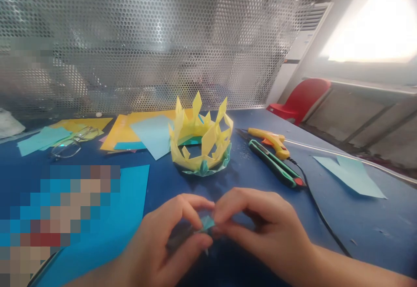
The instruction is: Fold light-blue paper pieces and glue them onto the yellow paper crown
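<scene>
Blue table, perforated metal screen far behind. Yellow paper crown at centre, teal sheet near left. Green utility knife and yellow glue gun to the right. Left hand and right hand near centre, both pinched on a small teal paper piece between their fingertips.

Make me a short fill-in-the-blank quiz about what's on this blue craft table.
1. Both hands, left hand and right hand, pinch a small folded piece of ____ paper.
2. The paper crown behind the hands is mostly ____.
3. Right of the crown, a green utility knife lies beside a yellow ____.
4. Left of the crown lies a pair of ____.

Missing words: teal; yellow; glue gun; glasses
</scene>
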Demonstrator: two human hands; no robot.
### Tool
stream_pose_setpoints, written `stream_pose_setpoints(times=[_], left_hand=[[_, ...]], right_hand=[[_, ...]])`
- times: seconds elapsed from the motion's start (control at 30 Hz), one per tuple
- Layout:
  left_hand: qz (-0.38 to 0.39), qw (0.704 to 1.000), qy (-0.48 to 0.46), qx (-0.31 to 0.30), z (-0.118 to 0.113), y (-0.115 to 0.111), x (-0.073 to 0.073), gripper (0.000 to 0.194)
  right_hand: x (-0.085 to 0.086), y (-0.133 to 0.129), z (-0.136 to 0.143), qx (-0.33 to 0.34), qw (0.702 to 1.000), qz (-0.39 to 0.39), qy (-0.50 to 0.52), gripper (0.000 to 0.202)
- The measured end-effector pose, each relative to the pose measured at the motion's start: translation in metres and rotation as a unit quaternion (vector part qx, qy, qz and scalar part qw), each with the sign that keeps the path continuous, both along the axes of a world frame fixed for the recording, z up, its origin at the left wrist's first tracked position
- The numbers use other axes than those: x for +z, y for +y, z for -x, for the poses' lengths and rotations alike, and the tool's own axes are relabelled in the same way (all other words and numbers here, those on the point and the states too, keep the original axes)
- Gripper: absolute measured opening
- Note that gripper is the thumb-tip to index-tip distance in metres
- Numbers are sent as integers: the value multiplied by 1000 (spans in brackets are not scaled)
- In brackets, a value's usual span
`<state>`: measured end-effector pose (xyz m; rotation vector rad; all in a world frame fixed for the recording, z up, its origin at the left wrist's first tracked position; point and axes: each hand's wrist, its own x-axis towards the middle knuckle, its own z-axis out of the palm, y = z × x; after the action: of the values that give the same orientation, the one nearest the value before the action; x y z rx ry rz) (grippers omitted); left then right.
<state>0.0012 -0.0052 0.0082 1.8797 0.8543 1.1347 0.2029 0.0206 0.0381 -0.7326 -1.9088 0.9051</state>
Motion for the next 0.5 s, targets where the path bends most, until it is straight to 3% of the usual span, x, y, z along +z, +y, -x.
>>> stream_pose_setpoints(times=[0.2,0.33,0.5], left_hand=[[10,999,34,25,1,-3,-1,24],[-27,996,79,28,2,-3,0,22],[-70,996,52,16,1,2,-1,36]], right_hand=[[2,1,-3,-5,997,-66,-26,13],[3,2,-3,38,994,-99,-27,15],[7,4,-4,37,994,-102,-18,15]])
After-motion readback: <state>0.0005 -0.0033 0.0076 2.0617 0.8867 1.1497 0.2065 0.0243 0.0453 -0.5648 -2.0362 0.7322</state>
